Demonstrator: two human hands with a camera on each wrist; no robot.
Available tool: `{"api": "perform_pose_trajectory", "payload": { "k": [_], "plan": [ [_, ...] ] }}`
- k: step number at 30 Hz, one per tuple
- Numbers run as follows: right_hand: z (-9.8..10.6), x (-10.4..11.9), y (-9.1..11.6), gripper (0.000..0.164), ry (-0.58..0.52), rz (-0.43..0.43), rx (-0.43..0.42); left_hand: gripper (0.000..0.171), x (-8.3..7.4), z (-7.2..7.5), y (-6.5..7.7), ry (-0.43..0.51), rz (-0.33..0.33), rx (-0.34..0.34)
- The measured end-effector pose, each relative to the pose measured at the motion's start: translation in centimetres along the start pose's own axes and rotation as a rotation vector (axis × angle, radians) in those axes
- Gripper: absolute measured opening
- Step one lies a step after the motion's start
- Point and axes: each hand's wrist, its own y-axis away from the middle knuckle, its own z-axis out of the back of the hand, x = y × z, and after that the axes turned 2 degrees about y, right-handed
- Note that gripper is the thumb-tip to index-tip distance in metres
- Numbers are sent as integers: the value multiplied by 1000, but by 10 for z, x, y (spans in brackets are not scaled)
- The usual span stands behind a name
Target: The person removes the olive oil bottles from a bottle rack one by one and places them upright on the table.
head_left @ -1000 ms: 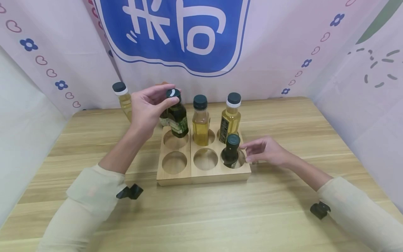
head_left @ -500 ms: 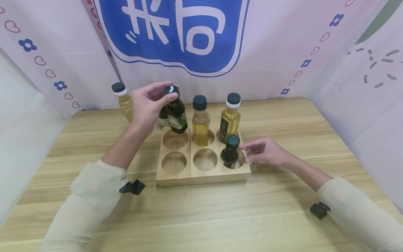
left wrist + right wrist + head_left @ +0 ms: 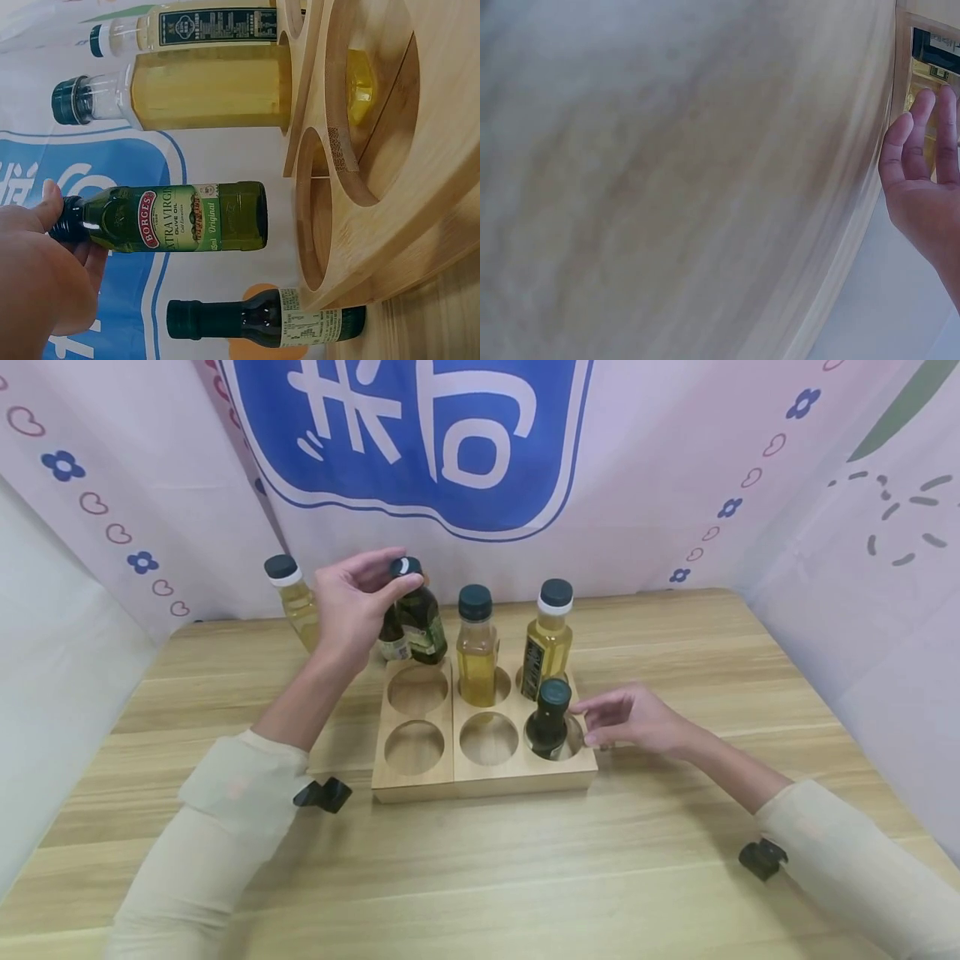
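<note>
Left fingers (image 3: 375, 560) pinching olive oil bottle (image 3: 180, 217) by cap (image 3: 73, 219) | likely slick, breakable, base-heavy; neck (image 3: 93, 216) hold safer | right fingers (image 3: 603, 700) relaxed beside rack (image 3: 487, 787)

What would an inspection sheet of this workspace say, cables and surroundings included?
Surface: wood-grain table.
Job's things: Borges olive oil bottle, raised clear of the wooden rack, which holds a yellow-oil bottle, a dark-labelled bottle and a dark bottle.
Clutter: leftmost yellow-oil bottle and slim-necked dark bottle, outside the rack.
Hands: left hand pinches the Borges bottle's cap; right hand at the rack's right side, contact unclear.
Cables: nothing seen.
Surroundings: pale printed fabric, blue emblem.
</note>
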Motion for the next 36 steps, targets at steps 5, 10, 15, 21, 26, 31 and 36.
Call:
{"api": "perform_pose_trajectory", "payload": {
  "k": [5, 10, 15, 21, 26, 31, 36],
  "plan": [
    [1, -2, 0, 50, 1, 9, 2, 35, 3, -2, -4, -41, -16, -3],
    [1, -2, -1, 49, 13, 14, 3, 37, 7, -5, -6, -89, -47, 1],
    [1, -1, -2, 49, 28, -4, 1, 35, 10, -8, -10, -93, -22, -15],
    [1, -1, -1, 47, 20, 1, 0, 36, 18, -12, -15, -93, 31, -34],
    [1, -1, -1, 46, 7, 5, 4, 35, 24, -14, -19, -72, 68, -59],
    [1, -1, 0, 46, 10, 2, 2, 34, 30, -15, -23, -97, 90, -70],
    [2, -2, 0, 47, 4, 4, 2, 33, 36, -16, -25, -120, 98, -74]
  ]
}}
